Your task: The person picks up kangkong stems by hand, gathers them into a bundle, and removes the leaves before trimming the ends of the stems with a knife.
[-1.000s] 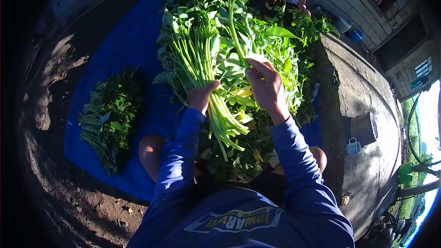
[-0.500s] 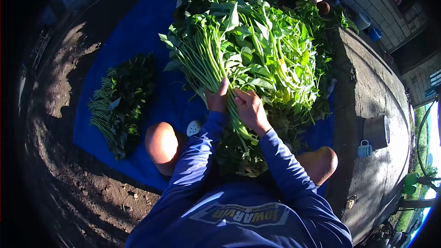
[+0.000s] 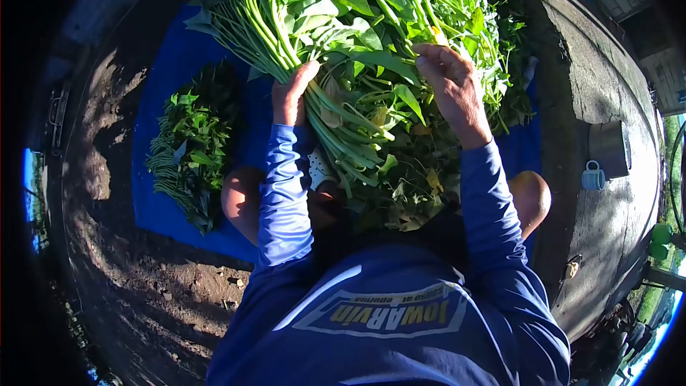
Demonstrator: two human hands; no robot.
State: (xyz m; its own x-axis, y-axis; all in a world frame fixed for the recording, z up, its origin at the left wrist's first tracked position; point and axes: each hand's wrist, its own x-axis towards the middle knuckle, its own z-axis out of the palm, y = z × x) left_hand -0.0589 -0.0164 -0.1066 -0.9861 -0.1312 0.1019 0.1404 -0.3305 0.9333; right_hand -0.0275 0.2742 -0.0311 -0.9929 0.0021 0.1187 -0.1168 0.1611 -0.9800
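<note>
My left hand [image 3: 294, 93] is wrapped around the stems of a thick bunch of leafy greens [image 3: 268, 25], which look like water spinach. The cut stem ends [image 3: 350, 146] fan out below it, toward my lap. To the right, my right hand [image 3: 454, 89] is raised off the bunch, thumb and fingers pinched together. A long green leaf [image 3: 382, 63] stretches from the bunch to these fingertips. Beneath and beyond both hands lies a large heap of the same greens [image 3: 486, 50], with darker, partly yellowed leaves [image 3: 418, 193] nearer my lap.
A blue tarp [image 3: 153, 179] lies under the greens, with a smaller pile of bundled greens [image 3: 189, 150] at left. On the right, a concrete ledge [image 3: 572, 86] carries a light-blue mug [image 3: 593, 176] and a metal pot [image 3: 609, 149]. My knees [image 3: 530, 204] flank the work.
My right hand has left the stems and moved right and up. My left hand keeps its grip, shifting left with the bunch. The view has tilted, so the person at the back is out of sight.
</note>
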